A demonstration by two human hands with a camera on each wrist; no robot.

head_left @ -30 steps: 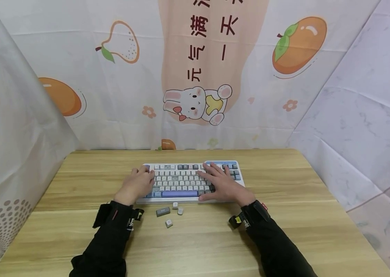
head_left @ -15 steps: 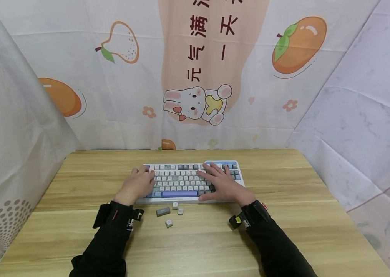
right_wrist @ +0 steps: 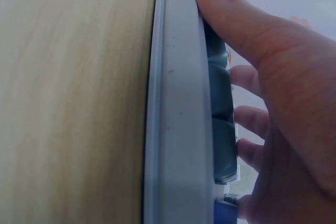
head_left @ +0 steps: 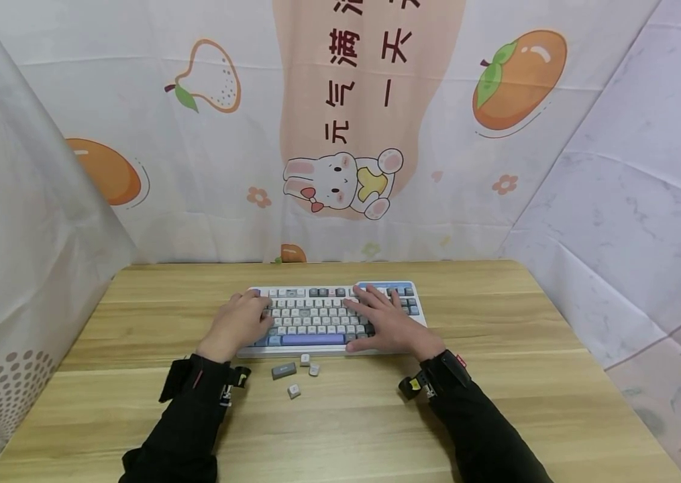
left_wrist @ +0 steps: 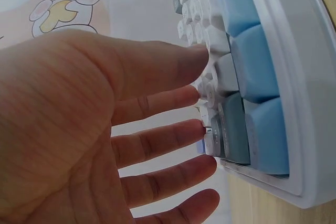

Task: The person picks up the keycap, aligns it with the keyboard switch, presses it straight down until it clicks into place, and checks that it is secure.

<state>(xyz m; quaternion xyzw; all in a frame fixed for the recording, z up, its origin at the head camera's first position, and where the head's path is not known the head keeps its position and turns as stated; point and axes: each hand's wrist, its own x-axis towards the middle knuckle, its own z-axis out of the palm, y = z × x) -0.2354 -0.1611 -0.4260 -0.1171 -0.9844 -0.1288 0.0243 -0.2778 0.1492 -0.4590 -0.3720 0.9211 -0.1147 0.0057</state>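
Note:
A white keyboard (head_left: 316, 322) with pale, grey and blue keycaps lies near the back of the table. Over its left end rests my left hand (head_left: 234, 329), fingers reaching across the keys. In the left wrist view that hand (left_wrist: 68, 98) has its fingers loosely extended, thumb tip right at the keys beside the blue keycaps (left_wrist: 257, 61). My right hand (head_left: 391, 323) spreads over the right part of the keyboard, hiding many keys. In the right wrist view its thumb (right_wrist: 236, 17) lies on the keyboard's front edge (right_wrist: 181, 103), and the other fingers reach past the dark keycaps (right_wrist: 223, 140).
In front of the keyboard lie a long dark grey keycap (head_left: 284, 371) and three small white keycaps, one of them (head_left: 294, 390) nearer the person. The wooden table (head_left: 340, 436) meets a printed curtain (head_left: 207, 168) at the back and sheets at both sides.
My left thumb has moved slightly out over the keys. My right hand has stayed in place, and the loose keycaps have not moved; the head view has shifted a little.

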